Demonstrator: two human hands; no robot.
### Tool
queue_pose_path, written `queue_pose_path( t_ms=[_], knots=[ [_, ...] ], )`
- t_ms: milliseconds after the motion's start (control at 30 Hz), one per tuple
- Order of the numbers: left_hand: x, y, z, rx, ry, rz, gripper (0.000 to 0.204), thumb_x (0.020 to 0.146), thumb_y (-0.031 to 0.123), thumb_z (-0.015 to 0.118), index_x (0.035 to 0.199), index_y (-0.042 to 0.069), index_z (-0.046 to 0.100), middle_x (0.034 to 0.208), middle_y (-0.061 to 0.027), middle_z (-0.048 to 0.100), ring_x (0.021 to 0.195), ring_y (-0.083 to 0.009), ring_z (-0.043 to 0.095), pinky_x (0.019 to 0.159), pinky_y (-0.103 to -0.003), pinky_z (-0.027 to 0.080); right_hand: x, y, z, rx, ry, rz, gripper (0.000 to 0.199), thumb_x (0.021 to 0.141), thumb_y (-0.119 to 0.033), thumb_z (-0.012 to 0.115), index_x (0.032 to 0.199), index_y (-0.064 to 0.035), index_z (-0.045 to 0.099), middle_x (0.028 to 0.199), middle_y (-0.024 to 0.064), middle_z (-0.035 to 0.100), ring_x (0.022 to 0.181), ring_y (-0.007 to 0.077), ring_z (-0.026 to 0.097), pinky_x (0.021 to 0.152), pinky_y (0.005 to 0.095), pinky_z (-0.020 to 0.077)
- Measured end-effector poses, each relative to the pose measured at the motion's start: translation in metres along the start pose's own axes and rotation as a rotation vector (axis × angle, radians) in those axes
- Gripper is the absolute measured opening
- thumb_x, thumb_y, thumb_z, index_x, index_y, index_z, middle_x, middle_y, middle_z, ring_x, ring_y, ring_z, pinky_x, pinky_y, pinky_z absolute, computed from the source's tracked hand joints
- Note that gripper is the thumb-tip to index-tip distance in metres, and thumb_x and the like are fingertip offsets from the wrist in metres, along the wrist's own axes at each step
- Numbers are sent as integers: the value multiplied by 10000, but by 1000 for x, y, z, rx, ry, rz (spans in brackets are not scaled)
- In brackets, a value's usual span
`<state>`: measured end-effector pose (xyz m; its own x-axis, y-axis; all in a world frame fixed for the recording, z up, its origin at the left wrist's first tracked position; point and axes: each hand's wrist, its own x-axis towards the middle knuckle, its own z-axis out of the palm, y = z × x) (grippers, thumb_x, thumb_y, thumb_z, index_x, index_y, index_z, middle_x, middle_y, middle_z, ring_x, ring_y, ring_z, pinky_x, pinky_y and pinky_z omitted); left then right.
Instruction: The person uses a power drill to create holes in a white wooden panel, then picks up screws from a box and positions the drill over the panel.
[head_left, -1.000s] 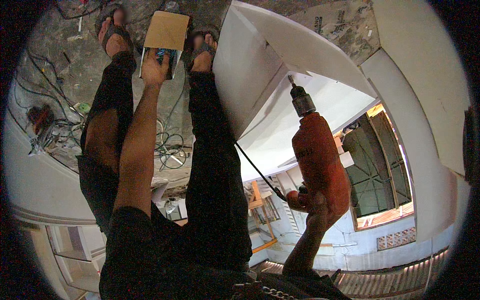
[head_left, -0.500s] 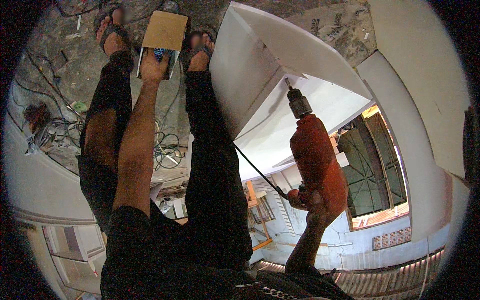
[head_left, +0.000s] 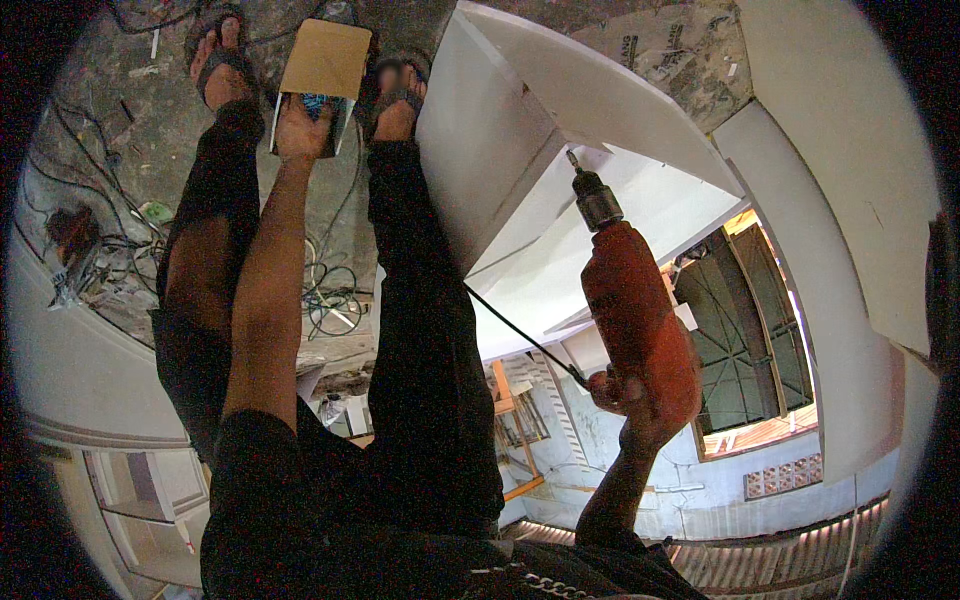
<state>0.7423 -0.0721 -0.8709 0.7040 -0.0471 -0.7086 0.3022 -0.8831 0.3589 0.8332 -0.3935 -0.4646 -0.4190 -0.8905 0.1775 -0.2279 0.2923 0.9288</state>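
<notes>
The right hand (head_left: 638, 408) grips a rounded orange drill (head_left: 632, 285) beside smooth white panels (head_left: 490, 130); the left hand (head_left: 300, 132) dips into a cardboard box (head_left: 324, 58) between the feet (head_left: 226, 84), fingertips hidden, its grasp I can't tell

Dim and grainy, brighter lower right, edges bowed

Left hand (head_left: 300, 132): we stretch it to the frame's upper left, partly hidden
Right hand (head_left: 638, 408): we curl it, lower right of centre

Pale blue wall (head_left: 715, 515), grey floor (head_left: 155, 110)
</notes>
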Motion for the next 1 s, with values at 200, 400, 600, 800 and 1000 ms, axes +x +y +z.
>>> queue_pose_path(
  t_ms=[200,400,600,800,1000],
  knots=[
    [-4,15,-10,-35,-55,2,715,810,421,642,1314,-28,407,1225,-296,525,1119,-453,515,954,-504,421,32,87,1,166,-7,-985,225,766,-213,711,900,-36,677,907,67,687,841,173,639,737,322,505],
    [2,8,-9,-8,24,65,678,808,391,653,1314,8,412,1206,-288,538,1063,-465,539,912,-515,445,0,88,-18,96,42,-755,331,735,-165,733,1019,-37,621,1044,94,666,952,185,624,864,310,479],
    [3,5,-7,111,-81,-29,628,818,358,639,1295,7,431,1096,-273,599,990,-460,578,846,-526,472,8,86,-37,-111,134,-1157,403,708,-200,749,1055,-63,596,1114,61,638,1017,229,598,887,327,454],
    [15,-46,6,219,263,10,571,826,339,622,1281,32,462,1026,-242,633,892,-430,619,751,-499,502,4,140,-31,171,30,-1201,445,678,-236,753,1058,-58,606,1105,84,632,1014,258,581,879,367,449],
    [4,58,-4,-113,322,-237,376,743,274,712,1023,33,643,827,-208,671,721,-359,667,652,-461,524,13,156,15,385,30,-1377,489,648,-273,756,1062,-52,617,1095,106,626,1011,287,564,871,407,444]
  ],
)
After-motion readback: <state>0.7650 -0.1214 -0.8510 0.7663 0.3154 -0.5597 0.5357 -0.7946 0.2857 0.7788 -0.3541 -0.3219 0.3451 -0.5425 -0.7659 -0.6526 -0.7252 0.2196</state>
